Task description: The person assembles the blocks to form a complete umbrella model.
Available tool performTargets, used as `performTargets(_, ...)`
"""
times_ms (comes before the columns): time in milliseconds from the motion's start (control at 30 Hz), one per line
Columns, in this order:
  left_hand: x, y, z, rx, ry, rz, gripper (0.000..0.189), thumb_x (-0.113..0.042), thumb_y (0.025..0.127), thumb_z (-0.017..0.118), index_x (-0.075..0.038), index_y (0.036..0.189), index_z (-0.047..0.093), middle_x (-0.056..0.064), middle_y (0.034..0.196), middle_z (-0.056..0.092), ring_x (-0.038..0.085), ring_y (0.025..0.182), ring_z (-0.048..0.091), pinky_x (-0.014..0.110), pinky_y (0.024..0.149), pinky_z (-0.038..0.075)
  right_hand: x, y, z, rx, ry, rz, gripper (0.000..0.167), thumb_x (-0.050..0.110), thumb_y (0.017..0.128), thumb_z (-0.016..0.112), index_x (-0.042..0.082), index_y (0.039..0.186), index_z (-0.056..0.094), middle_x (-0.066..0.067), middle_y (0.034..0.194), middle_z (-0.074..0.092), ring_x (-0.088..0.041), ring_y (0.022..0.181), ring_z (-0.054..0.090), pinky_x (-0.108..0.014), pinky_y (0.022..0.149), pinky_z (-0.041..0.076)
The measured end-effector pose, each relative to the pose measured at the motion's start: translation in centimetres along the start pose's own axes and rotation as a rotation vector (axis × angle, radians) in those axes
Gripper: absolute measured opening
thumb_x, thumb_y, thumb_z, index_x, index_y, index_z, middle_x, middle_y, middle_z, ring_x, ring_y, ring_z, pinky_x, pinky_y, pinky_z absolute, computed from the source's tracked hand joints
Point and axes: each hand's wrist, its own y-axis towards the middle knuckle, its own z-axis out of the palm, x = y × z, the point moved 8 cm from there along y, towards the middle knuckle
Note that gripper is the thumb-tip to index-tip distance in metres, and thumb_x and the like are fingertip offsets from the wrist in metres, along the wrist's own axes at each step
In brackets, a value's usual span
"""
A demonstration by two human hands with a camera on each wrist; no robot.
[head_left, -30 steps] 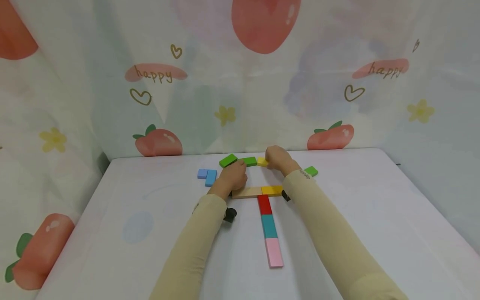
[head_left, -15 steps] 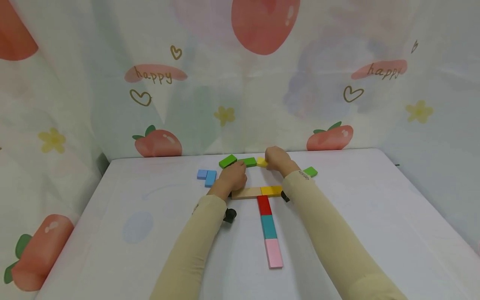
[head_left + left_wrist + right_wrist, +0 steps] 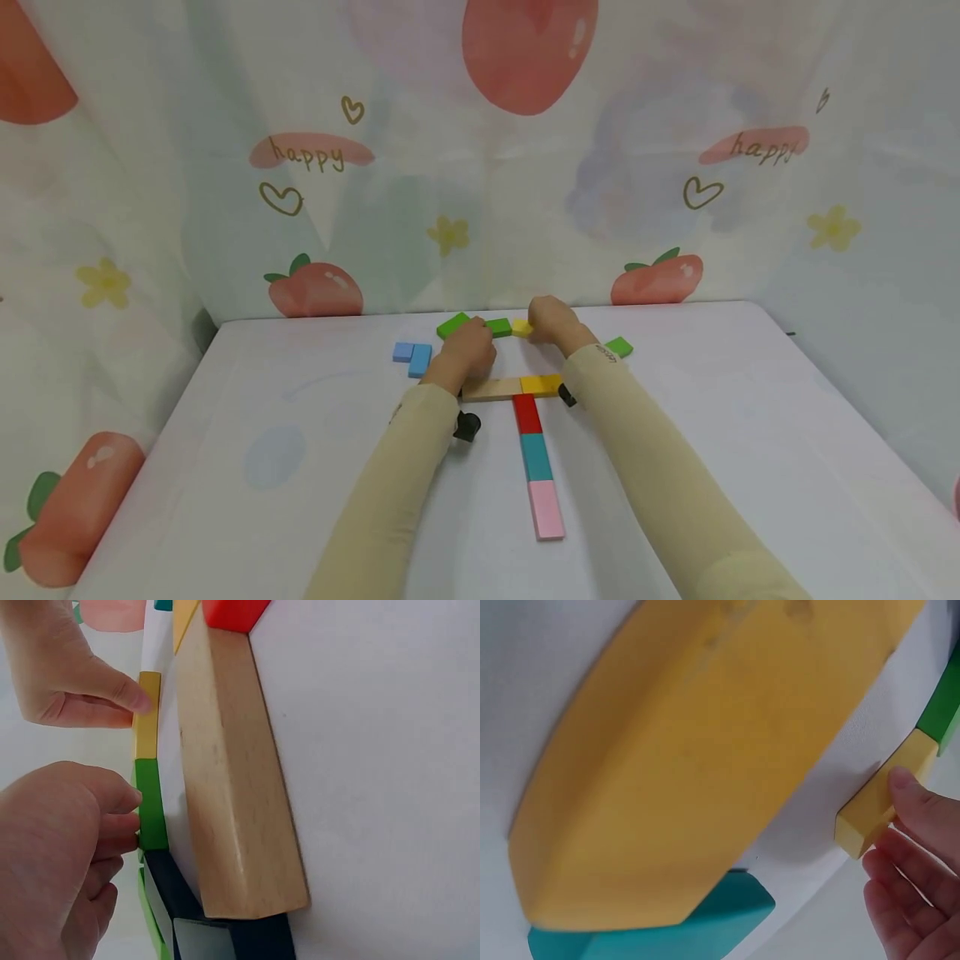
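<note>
At the back of the table, my left hand point(image 3: 468, 346) holds a flat green block point(image 3: 152, 806), thumb and curled fingers at its side. My right hand point(image 3: 555, 319) pinches a yellow block point(image 3: 870, 799) with the thumb on its top. Those two blocks meet end to end. Another green block point(image 3: 452, 324) lies just beyond the left hand. Dark navy blocks point(image 3: 176, 881) adjoin the held green one in the left wrist view; the head view hides them behind the left hand.
A natural wood block point(image 3: 491, 389) and a yellow-orange block point(image 3: 540, 384) form a bar. Red point(image 3: 527, 413), teal point(image 3: 536, 457) and pink blocks point(image 3: 546, 510) run from it toward me. Blue blocks point(image 3: 420, 361) lie left, a green block point(image 3: 619, 346) right.
The left hand and forearm have shifted slightly right and away from me, covering more of the green blocks. The right hand keeps its place on the yellow block. The head view has tilted slightly.
</note>
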Motion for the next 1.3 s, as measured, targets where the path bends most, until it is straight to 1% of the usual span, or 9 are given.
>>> performTargets(133,-0.1,0.1,0.0,-0.007,-0.007,0.005,0.031,-0.019,0.095,0.045,-0.002,0.116,0.061,0.009,0.127,0.048,0.019,0.109,0.048,0.03,0.099,0.037,-0.1,0.0,0.1,0.0,0.041,0.023,0.023,0.009,0.081,0.069,-0.003,0.099,0.063,-0.011,0.089,0.059,-0.023,0.077,0.05,-0.034,0.073,0.046)
performTargets(233,0.0,0.2,0.1,-0.011,-0.008,0.009,0.031,-0.019,0.096,0.044,-0.002,0.117,0.06,0.009,0.127,0.048,0.019,0.111,0.047,0.03,0.099,0.036,-0.3,0.0,0.1,-0.001,0.072,0.032,0.024,0.011,0.082,0.068,-0.003,0.1,0.063,-0.012,0.09,0.059,-0.025,0.079,0.05,-0.035,0.074,0.045)
performTargets(433,0.0,0.3,0.2,-0.009,-0.025,0.004,0.029,-0.016,0.095,0.044,-0.002,0.117,0.059,0.008,0.122,0.051,0.018,0.105,0.049,0.029,0.096,0.038,-0.9,-0.5,-0.2,-0.03,0.066,-0.004,0.038,0.021,0.088,0.059,-0.005,0.115,0.058,-0.018,0.114,0.058,-0.03,0.101,0.052,-0.042,0.09,0.042)
performTargets(533,-0.2,0.4,0.3,-0.011,-0.02,0.011,0.032,-0.016,0.096,0.043,-0.002,0.121,0.055,0.008,0.127,0.048,0.019,0.111,0.047,0.03,0.099,0.036,-1.5,-1.0,-0.6,-0.048,0.059,-0.013,0.04,0.021,0.09,0.057,-0.005,0.12,0.055,-0.019,0.119,0.055,-0.032,0.107,0.05,-0.043,0.094,0.04)
performTargets(667,-0.6,0.5,0.3,-0.02,-0.026,0.015,0.037,-0.018,0.096,0.043,-0.002,0.128,0.049,0.008,0.136,0.043,0.02,0.122,0.041,0.032,0.103,0.032,-2.3,-1.9,-1.3,-0.067,0.061,-0.017,0.039,0.019,0.09,0.059,-0.006,0.12,0.055,-0.021,0.12,0.055,-0.033,0.107,0.049,-0.044,0.095,0.039)
performTargets(867,-1.5,0.7,0.6,-0.022,-0.018,0.021,0.041,-0.02,0.096,0.045,-0.004,0.133,0.044,0.007,0.138,0.041,0.019,0.124,0.039,0.033,0.103,0.031,-3.5,-2.9,-1.9,-0.087,0.065,-0.036,0.04,0.018,0.089,0.06,-0.008,0.119,0.055,-0.022,0.117,0.056,-0.033,0.105,0.051,-0.044,0.093,0.041)
performTargets(1033,-2.4,0.9,0.6,-0.022,-0.015,0.043,0.046,-0.021,0.096,0.044,-0.006,0.139,0.038,0.006,0.142,0.037,0.019,0.127,0.036,0.033,0.104,0.029,-5.1,-3.5,-2.0,-0.091,0.071,-0.025,0.041,0.018,0.089,0.06,-0.007,0.121,0.054,-0.021,0.114,0.056,-0.032,0.101,0.051,-0.044,0.09,0.043)
performTargets(1167,-3.0,1.0,0.5,-0.007,-0.022,0.056,0.048,-0.021,0.096,0.045,-0.008,0.141,0.035,0.006,0.144,0.033,0.019,0.13,0.031,0.033,0.105,0.026,-6.4,-4.1,-2.1,-0.087,0.087,-0.006,0.041,0.017,0.089,0.061,-0.006,0.122,0.053,-0.021,0.112,0.056,-0.032,0.099,0.051,-0.044,0.088,0.043)
performTargets(1300,-3.6,1.3,0.8,0.002,-0.007,0.079,0.049,-0.021,0.096,0.044,-0.009,0.142,0.034,0.005,0.145,0.032,0.018,0.131,0.03,0.032,0.106,0.024,-7.2,-4.7,-2.1,-0.08,0.097,-0.025,0.04,0.015,0.088,0.062,-0.006,0.121,0.054,-0.021,0.111,0.056,-0.032,0.098,0.051,-0.044,0.088,0.044)
